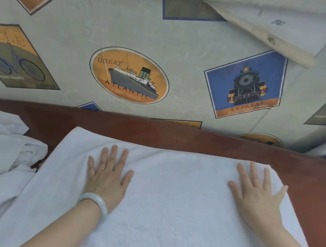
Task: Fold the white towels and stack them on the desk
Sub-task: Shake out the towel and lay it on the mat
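Behind the desk's far edge is a pale printed cloth (185,46) with ship, train and bicycle pictures. On the reddish-brown desk (177,133) a white towel (171,194) lies spread flat at the middle, and crumpled white towels (1,157) lie at the left edge. The left hand (107,177) and right hand (258,198) press palm-down on the flat towel, fingers straight and spread, gripping nothing. A pale bangle (96,201) circles the left wrist.

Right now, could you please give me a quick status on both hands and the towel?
Left hand and right hand flat, palms down on the white towel. Towel spread on the desk. Crumpled towels heaped at its left edge.
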Demonstrator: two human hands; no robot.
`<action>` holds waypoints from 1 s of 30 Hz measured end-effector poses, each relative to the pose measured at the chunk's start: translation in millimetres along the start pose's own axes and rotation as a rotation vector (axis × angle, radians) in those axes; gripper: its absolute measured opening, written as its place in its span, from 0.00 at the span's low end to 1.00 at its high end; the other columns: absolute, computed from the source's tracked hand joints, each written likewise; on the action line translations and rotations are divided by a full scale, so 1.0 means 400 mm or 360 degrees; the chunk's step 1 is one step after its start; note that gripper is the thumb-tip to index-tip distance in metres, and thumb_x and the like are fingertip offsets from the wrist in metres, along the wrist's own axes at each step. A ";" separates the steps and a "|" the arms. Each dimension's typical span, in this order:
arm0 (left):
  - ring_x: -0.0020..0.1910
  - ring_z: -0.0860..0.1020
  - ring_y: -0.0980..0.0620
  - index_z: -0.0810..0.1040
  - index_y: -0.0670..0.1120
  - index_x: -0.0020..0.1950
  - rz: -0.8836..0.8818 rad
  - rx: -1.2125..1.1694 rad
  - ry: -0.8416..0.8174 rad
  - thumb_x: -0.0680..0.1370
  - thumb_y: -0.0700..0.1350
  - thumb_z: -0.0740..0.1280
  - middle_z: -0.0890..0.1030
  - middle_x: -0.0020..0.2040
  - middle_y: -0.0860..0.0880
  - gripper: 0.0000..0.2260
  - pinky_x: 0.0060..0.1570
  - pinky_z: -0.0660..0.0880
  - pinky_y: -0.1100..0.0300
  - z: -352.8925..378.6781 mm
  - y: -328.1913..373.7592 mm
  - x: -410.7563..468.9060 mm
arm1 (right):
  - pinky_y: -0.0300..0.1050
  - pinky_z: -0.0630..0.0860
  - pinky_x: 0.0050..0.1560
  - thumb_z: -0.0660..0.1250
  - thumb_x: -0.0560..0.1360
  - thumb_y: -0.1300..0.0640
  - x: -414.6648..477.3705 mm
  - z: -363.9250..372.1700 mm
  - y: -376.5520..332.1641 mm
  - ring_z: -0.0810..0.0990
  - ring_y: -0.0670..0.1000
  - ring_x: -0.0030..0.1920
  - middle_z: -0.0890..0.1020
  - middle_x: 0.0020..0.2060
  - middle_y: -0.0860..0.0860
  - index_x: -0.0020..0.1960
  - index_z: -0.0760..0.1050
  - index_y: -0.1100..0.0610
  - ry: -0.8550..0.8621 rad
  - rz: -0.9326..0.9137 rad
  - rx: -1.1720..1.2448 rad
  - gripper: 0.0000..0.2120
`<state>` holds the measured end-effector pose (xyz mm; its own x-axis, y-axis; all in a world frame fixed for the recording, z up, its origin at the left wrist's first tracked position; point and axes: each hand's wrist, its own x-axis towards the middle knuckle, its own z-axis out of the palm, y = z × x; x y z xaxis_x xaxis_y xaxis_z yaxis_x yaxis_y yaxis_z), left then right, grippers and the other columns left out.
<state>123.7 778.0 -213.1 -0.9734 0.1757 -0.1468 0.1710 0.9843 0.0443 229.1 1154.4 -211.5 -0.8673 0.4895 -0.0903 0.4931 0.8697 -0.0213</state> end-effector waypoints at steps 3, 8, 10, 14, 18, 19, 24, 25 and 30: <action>0.78 0.34 0.45 0.32 0.61 0.77 -0.0056 0.0081 -0.0091 0.80 0.64 0.37 0.33 0.79 0.57 0.28 0.72 0.39 0.33 -0.014 -0.003 0.006 | 0.65 0.49 0.75 0.33 0.78 0.32 -0.015 0.011 0.085 0.49 0.53 0.79 0.52 0.80 0.48 0.80 0.49 0.52 0.0099 0.0034 0.0093 0.38; 0.78 0.36 0.43 0.37 0.58 0.79 -0.0063 -0.0017 -0.0111 0.81 0.63 0.39 0.35 0.80 0.54 0.28 0.73 0.40 0.33 -0.037 0.039 0.013 | 0.69 0.44 0.74 0.33 0.74 0.34 -0.014 -0.023 0.043 0.46 0.59 0.78 0.50 0.80 0.52 0.80 0.47 0.56 0.0098 0.0317 0.0175 0.41; 0.80 0.44 0.42 0.48 0.56 0.81 0.0240 -0.0077 0.0071 0.81 0.62 0.42 0.45 0.81 0.51 0.28 0.73 0.42 0.34 -0.025 0.109 -0.058 | 0.64 0.39 0.75 0.37 0.80 0.37 -0.099 -0.013 -0.037 0.45 0.57 0.79 0.52 0.80 0.53 0.80 0.50 0.55 0.0174 0.0064 0.0188 0.35; 0.79 0.55 0.46 0.57 0.55 0.80 0.0756 0.0029 -0.0003 0.82 0.61 0.42 0.56 0.80 0.51 0.27 0.70 0.55 0.31 0.038 0.166 -0.219 | 0.56 0.44 0.77 0.43 0.81 0.40 -0.276 0.050 -0.067 0.46 0.48 0.79 0.52 0.79 0.48 0.80 0.50 0.49 0.0133 -0.0533 0.0130 0.30; 0.80 0.47 0.49 0.50 0.53 0.81 0.0171 0.0032 0.0116 0.80 0.62 0.37 0.48 0.81 0.51 0.31 0.75 0.47 0.37 0.049 0.051 -0.186 | 0.63 0.50 0.76 0.37 0.81 0.38 -0.253 0.047 0.149 0.51 0.54 0.79 0.56 0.79 0.54 0.80 0.51 0.56 0.0187 0.0109 0.0034 0.34; 0.80 0.46 0.47 0.50 0.52 0.81 0.0016 -0.0009 0.0120 0.79 0.62 0.36 0.47 0.81 0.50 0.32 0.75 0.46 0.38 0.046 0.048 -0.195 | 0.67 0.52 0.74 0.37 0.81 0.38 -0.249 0.030 0.186 0.55 0.58 0.78 0.59 0.78 0.58 0.79 0.54 0.60 0.0191 0.0277 0.0016 0.36; 0.78 0.58 0.43 0.66 0.47 0.77 0.0644 -0.0096 0.0167 0.80 0.58 0.52 0.60 0.79 0.45 0.28 0.70 0.57 0.34 0.071 0.254 -0.450 | 0.67 0.54 0.72 0.42 0.84 0.44 -0.414 0.025 -0.029 0.63 0.63 0.74 0.66 0.73 0.65 0.74 0.63 0.67 0.0375 -0.0314 0.0222 0.32; 0.78 0.58 0.45 0.64 0.49 0.78 0.0754 -0.0082 0.0111 0.80 0.59 0.53 0.59 0.79 0.46 0.28 0.70 0.58 0.34 0.076 0.267 -0.487 | 0.63 0.54 0.73 0.44 0.84 0.45 -0.482 0.044 -0.079 0.60 0.60 0.76 0.63 0.75 0.61 0.76 0.62 0.64 0.0313 -0.0594 0.0214 0.30; 0.79 0.54 0.49 0.58 0.52 0.80 0.0512 -0.0009 0.0150 0.82 0.57 0.48 0.55 0.80 0.51 0.26 0.73 0.55 0.36 0.091 0.158 -0.488 | 0.54 0.48 0.77 0.43 0.82 0.41 -0.551 0.067 0.028 0.46 0.48 0.79 0.50 0.80 0.50 0.81 0.48 0.54 0.0104 -0.0358 0.0181 0.31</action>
<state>330.1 806.7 -217.6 -0.8795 0.4748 -0.0321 0.4713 0.8784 0.0794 427.6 1054.6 -218.8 -0.9568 0.2906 -0.0059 0.2883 0.9464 -0.1456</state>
